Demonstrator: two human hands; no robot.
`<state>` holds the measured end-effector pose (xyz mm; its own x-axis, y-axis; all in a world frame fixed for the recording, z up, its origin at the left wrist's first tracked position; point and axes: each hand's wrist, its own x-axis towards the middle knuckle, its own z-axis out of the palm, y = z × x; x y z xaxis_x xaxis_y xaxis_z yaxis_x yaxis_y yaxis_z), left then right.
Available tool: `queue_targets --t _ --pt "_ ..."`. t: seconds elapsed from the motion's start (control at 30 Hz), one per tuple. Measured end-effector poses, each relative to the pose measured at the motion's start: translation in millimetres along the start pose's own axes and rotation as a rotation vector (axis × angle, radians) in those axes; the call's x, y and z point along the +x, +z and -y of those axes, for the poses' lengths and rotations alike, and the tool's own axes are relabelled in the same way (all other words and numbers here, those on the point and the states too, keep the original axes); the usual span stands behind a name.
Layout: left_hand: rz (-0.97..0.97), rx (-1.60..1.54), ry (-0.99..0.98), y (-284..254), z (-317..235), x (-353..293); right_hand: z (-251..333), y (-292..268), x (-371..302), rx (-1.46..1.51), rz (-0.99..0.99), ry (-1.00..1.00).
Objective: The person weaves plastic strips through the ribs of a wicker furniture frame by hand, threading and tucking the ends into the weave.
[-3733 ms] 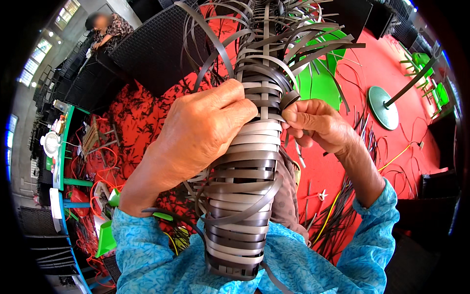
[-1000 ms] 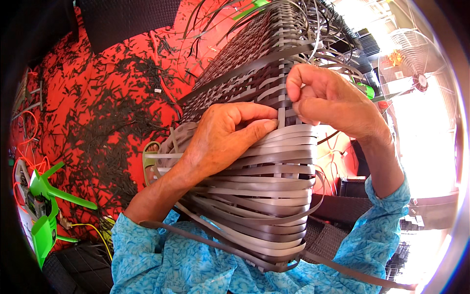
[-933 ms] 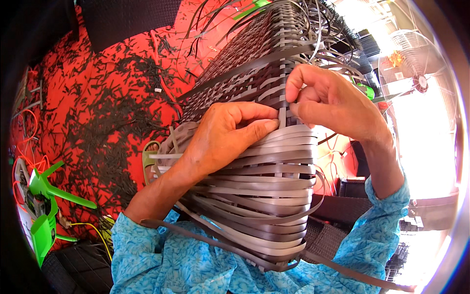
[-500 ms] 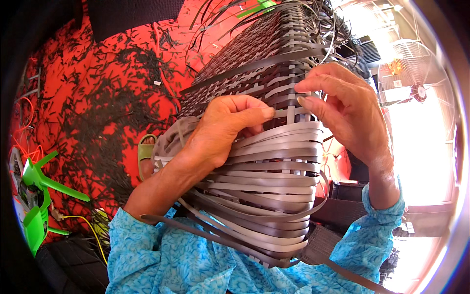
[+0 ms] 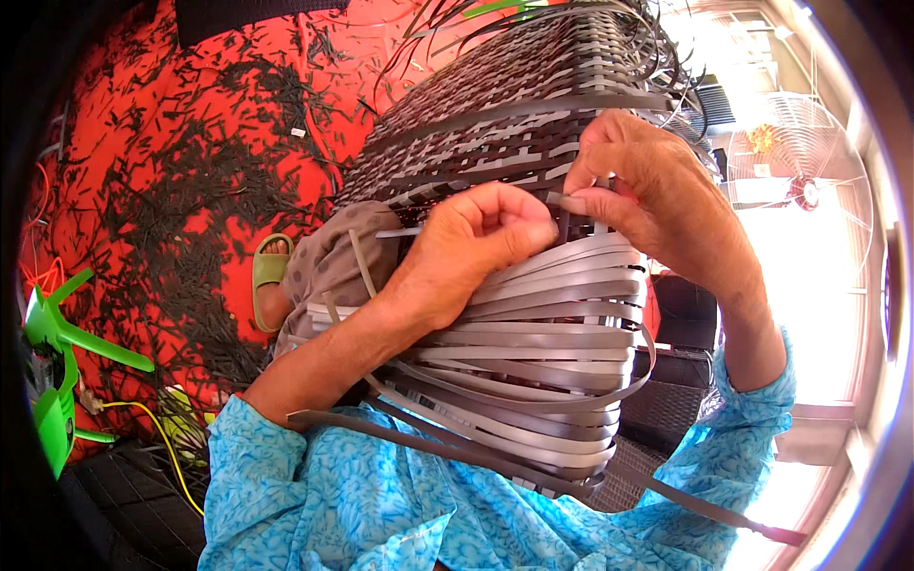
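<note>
A large woven piece [image 5: 476,124] of flat dark brown and grey plastic strips stands before me, running from my lap to the far right. Beside its near corner my right hand [image 5: 657,186] pinches a short dark strip end [image 5: 555,198] between thumb and forefinger. My left hand [image 5: 486,247] is closed against the weave, fingers curled and thumb pressed to them; what they hold is hidden. Left of that wrist a pale strip [image 5: 398,232] pokes out. Below both hands, loose grey strips [image 5: 552,333] wrap the corner in layers, with a curved one standing off on the right.
Dark strip offcuts [image 5: 209,257] litter the red floor [image 5: 114,190]. A foot in a green sandal [image 5: 270,271] rests left of the work. Green legs [image 5: 90,343] and a yellow cable [image 5: 157,428] lie lower left. A caged fan [image 5: 800,181] stands at right.
My right hand now holds a strip end between its fingertips. The left hand has shifted slightly right and down, and the whole view has moved a little.
</note>
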<state>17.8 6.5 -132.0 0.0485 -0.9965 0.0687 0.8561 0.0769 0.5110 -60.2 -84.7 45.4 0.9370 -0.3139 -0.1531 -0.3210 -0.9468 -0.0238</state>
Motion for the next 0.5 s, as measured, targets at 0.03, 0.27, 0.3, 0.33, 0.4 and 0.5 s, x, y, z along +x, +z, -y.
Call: queue_targets --t 0.03,0.27,0.3,0.33,0.4,0.5 --pt "-0.01 0.052 -0.011 3 2 -2 1 4 6 0.034 -0.043 -0.047" --pt "0.037 0.266 -0.08 4 4 -9 12 5 32 0.583 0.122 0.262" --pt "0.03 0.227 -0.097 3 6 -9 13 5 36 0.537 0.21 0.346" --pt "0.041 0.182 -0.086 1 9 -10 13 5 38 0.509 0.259 0.386" --pt "0.009 0.044 -0.071 -3 15 -11 13 4 39 0.472 0.342 0.391" --pt "-0.014 0.014 -0.107 -8 26 -13 13 4 36 0.406 0.356 0.364"
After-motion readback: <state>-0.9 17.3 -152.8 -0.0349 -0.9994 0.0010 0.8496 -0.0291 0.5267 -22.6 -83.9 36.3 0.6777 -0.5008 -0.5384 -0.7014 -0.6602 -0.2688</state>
